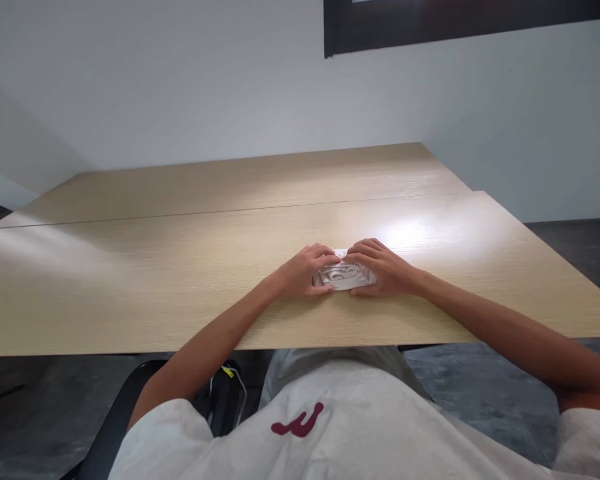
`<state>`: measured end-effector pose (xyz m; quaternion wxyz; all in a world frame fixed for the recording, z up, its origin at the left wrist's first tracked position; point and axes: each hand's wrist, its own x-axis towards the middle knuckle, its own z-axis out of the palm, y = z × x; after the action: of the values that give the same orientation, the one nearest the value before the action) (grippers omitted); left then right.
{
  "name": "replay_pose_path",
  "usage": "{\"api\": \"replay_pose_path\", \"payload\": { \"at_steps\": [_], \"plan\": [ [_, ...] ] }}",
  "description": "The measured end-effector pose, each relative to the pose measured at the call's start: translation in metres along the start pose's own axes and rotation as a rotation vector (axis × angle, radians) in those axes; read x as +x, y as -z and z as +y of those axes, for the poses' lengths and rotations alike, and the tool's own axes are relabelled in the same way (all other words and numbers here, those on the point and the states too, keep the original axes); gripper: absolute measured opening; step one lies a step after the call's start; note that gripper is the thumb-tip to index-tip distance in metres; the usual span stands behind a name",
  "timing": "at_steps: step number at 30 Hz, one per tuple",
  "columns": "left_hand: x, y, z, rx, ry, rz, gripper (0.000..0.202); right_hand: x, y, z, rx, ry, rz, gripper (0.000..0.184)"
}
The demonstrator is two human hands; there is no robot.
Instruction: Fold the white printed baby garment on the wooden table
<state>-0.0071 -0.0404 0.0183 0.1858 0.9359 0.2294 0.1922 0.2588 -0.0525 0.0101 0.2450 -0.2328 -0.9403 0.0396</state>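
A white cloth (347,275), rolled into a compact bundle with its layers showing at the near end, rests on the wooden table (180,287) close to the front edge. My left hand (307,270) grips its left side, fingers over the top and thumb low at the near face. On the opposite side my right hand (383,268) is wrapped round it the same way. The fingertips of both hands come close together above the bundle. Parts of the cloth are hidden under my fingers.
A second tabletop panel (260,177) adjoins behind a thin seam, against the white wall (205,80). A dark window frame (430,30) is at upper right. Below the front edge are a black chair (115,413) on the left and the grey floor (485,387).
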Motion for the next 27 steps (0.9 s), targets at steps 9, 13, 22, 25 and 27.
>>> {"api": "replay_pose_path", "payload": {
  "at_steps": [9, 13, 22, 25, 27],
  "plan": [
    [0.001, -0.001, 0.001, -0.049, -0.05, 0.006, 0.046, 0.001, -0.002, 0.001, 0.023, 0.021, -0.005, 0.04],
    [0.002, -0.004, 0.003, -0.034, -0.018, 0.055, 0.04, 0.002, -0.001, 0.0, 0.031, 0.034, -0.019, 0.041],
    [0.003, -0.009, 0.01, 0.055, 0.126, 0.114, 0.031, 0.001, -0.004, 0.001, 0.079, -0.034, 0.022, 0.019],
    [0.003, -0.01, 0.013, -0.012, 0.131, 0.125, 0.031, 0.001, -0.006, 0.001, 0.068, -0.036, 0.031, 0.022],
    [0.004, -0.012, 0.015, -0.032, 0.126, 0.147, 0.034, 0.001, -0.007, 0.0, 0.052, -0.03, 0.043, 0.024]
  ]
}}
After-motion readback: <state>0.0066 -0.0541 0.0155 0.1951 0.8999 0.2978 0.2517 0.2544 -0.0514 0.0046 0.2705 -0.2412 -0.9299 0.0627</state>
